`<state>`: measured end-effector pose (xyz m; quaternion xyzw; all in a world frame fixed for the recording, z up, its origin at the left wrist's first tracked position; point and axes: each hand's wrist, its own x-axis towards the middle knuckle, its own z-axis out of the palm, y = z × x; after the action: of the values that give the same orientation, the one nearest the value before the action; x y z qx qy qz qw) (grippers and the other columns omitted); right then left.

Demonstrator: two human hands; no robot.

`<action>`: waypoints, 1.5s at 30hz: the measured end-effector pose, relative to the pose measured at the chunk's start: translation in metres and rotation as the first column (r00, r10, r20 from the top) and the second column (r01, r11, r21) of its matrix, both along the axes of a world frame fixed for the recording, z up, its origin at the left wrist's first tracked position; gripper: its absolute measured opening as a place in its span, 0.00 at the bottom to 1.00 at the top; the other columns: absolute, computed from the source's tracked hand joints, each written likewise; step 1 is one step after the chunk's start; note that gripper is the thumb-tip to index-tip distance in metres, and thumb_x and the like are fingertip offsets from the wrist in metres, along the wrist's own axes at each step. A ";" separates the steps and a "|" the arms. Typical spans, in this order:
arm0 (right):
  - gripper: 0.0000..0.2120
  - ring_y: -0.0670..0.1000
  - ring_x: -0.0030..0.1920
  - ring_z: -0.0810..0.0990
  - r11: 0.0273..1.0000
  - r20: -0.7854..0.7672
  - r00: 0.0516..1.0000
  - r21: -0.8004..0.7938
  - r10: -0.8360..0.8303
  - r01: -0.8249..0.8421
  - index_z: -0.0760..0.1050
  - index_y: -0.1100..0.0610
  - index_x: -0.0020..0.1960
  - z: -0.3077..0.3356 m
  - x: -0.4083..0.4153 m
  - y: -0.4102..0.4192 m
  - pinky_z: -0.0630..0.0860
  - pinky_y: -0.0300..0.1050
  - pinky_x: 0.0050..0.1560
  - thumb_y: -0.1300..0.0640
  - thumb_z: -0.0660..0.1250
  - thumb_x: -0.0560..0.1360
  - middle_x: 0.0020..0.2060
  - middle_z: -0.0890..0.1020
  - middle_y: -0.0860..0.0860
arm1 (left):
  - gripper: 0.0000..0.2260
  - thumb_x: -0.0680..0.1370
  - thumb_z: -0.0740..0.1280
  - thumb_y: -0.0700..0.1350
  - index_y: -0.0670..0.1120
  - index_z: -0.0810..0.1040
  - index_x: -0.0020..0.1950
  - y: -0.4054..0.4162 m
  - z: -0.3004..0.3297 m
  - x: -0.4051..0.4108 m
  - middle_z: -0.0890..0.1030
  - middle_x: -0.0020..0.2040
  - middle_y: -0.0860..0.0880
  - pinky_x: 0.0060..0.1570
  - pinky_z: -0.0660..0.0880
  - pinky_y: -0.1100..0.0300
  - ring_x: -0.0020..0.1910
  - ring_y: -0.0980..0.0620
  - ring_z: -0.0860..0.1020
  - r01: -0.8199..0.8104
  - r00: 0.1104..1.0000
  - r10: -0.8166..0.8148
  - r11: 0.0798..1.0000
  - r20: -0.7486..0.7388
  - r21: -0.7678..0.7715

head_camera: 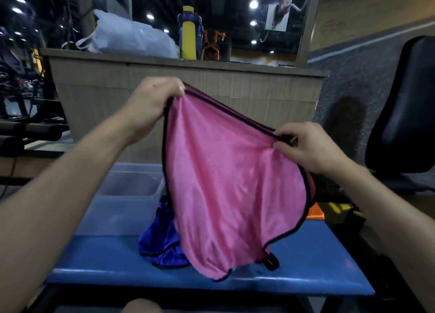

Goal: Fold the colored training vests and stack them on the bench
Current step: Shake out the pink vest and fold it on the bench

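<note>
Aloft, pink vest [230, 183] between both hands.

Both forearms are bare from the frame's lower edges up to the wrists, with no sleeve in view. The left hand [150, 103] and right hand [308, 148] wear no gloves, rings, watch or bands. A bare knee [141, 306] shows at the bottom edge.
</note>
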<state>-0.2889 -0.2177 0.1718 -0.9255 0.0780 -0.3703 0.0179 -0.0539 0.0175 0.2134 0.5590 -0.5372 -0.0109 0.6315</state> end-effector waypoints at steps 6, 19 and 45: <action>0.10 0.37 0.31 0.74 0.900 -0.268 0.943 0.431 0.195 -0.064 0.81 0.52 0.37 -0.040 -0.008 -0.012 0.69 0.32 0.35 0.61 0.75 0.76 0.29 0.79 0.40 | 0.11 0.74 0.64 0.46 0.52 0.67 0.33 0.009 0.038 0.004 0.63 0.30 0.54 0.34 0.59 0.56 0.30 0.57 0.62 -0.124 0.982 0.105 0.986 -0.158 -0.115; 0.15 0.41 0.37 0.80 0.677 0.282 0.953 0.680 0.112 -0.281 0.85 0.56 0.42 0.016 -0.031 -0.064 0.77 0.31 0.41 0.47 0.78 0.61 0.37 0.85 0.46 | 0.03 0.79 0.72 0.44 0.46 0.83 0.47 0.008 -0.050 0.054 0.81 0.37 0.53 0.38 0.67 0.74 0.37 0.55 0.75 -0.504 0.687 0.341 0.860 0.641 0.082; 0.32 0.44 0.37 0.80 0.432 0.272 0.954 0.851 0.123 -0.298 0.86 0.57 0.41 -0.047 -0.029 -0.077 0.77 0.32 0.41 0.36 0.86 0.46 0.37 0.84 0.50 | 0.10 0.80 0.68 0.41 0.48 0.84 0.41 0.011 -0.043 0.068 0.82 0.38 0.57 0.40 0.73 0.71 0.37 0.63 0.77 -0.035 0.984 0.066 0.983 -0.165 0.180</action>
<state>-0.3181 -0.2944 0.1244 -0.7484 0.1403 -0.3473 0.5474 0.0137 0.0282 0.1699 0.6232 -0.4639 -0.0900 0.6231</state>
